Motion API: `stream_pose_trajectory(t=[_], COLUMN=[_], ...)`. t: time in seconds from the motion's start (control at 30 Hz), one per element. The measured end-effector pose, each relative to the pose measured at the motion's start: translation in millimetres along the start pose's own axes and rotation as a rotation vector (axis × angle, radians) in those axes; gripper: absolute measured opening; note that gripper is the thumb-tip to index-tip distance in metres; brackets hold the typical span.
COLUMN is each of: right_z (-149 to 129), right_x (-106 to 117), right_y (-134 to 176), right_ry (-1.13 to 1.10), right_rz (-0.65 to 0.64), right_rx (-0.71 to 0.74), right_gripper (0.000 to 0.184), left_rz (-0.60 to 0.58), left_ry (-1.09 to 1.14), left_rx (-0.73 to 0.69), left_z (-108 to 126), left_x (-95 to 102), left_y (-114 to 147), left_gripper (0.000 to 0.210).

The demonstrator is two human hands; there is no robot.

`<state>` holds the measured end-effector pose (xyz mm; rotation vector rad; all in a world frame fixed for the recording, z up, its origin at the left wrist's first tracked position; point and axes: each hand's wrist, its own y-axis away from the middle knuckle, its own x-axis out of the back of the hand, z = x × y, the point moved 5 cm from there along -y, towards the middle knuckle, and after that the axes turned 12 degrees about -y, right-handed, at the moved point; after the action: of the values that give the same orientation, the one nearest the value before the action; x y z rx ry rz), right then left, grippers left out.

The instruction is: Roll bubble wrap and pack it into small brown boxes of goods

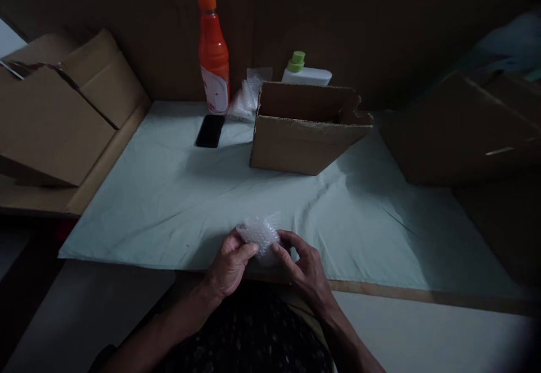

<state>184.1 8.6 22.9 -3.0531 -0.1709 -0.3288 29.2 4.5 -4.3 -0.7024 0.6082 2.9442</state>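
Note:
A small bundle of clear bubble wrap is held low over the near edge of the cloth-covered table. My left hand grips its left side, thumb pressed on the front. On the right side my right hand pinches it between thumb and fingers. Whether anything is wrapped inside cannot be made out. Beyond the hands stands an open cardboard box, whose inside is mostly dark.
Behind the box are a white bottle with a green cap and more bubble wrap. An orange bottle stands beside a black phone. Cardboard boxes flank the pale green cloth, one at left, others at right.

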Motion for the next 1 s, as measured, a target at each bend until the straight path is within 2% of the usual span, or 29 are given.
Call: stream_pose_trajectory(t=[0.1, 0.17, 0.27, 0.3, 0.4, 0.47, 0.6, 0.7, 0.77, 0.83, 0.9, 1.0], right_z=[-0.4, 0.6, -0.2, -0.7, 2.1, 9.3, 25.0, 21.7, 9.9, -4.3, -16.6, -29.9], right_x=[4.8, 3.4, 3.9, 6.2, 12.7, 7.7, -15.2, -10.2, 1.9, 10.5, 12.0, 9.1], right_y=[0.5, 0.1, -1.7, -2.7, -7.8, -12.1, -16.2, -16.4, -15.2, -13.3, -10.9, -8.3], right_ry=[0.151, 0.193, 0.255, 0.273, 0.270, 0.205, 0.058, 0.044, 0.075, 0.091, 0.082, 0.107], right_rz=[0.023, -0.018, -0.046, -0.030, 0.018, -0.047, -0.254, -0.200, -0.156, -0.183, -0.238, -0.177], right_rx=[0.173, 0.229, 0.278, 0.290, 0.296, 0.284, 0.252, 0.236, 0.256, 0.278, 0.299, 0.364], right_gripper=[0.021, 0.017, 0.017, 0.024, 0.068, 0.086, 0.083, 0.081, 0.086, 0.094, 0.089, 0.045], left_rz=[0.048, 0.052, 0.050, 0.052, 0.044, 0.022, 0.060, 0.027, -0.048, -0.092, -0.104, -0.099], left_ry=[-0.068, -0.136, -0.334, -0.416, -0.632, -0.754, -0.954, -1.022, -1.042, -1.048, -1.047, -1.039], left_rx=[-0.080, -0.135, -0.236, -0.277, -0.389, -0.435, -0.502, -0.517, -0.521, -0.537, -0.563, -0.582], left_z=[-2.1, 1.7, 19.5, 27.1, 41.8, 39.0, 22.3, 22.2, 28.7, 36.1, 39.8, 38.3], left_x=[4.8, 6.0, 4.6, 3.9, 2.5, 2.7, 8.4, 10.1, 7.2, 2.9, -2.2, -8.0], left_y=[0.5, 1.6, 3.7, 3.9, -0.1, -6.9, -18.5, -17.1, -12.4, -6.9, -2.3, 2.1], left_gripper=[0.029, 0.027, 0.022, 0.020, 0.022, 0.033, 0.056, 0.054, 0.050, 0.050, 0.053, 0.058])
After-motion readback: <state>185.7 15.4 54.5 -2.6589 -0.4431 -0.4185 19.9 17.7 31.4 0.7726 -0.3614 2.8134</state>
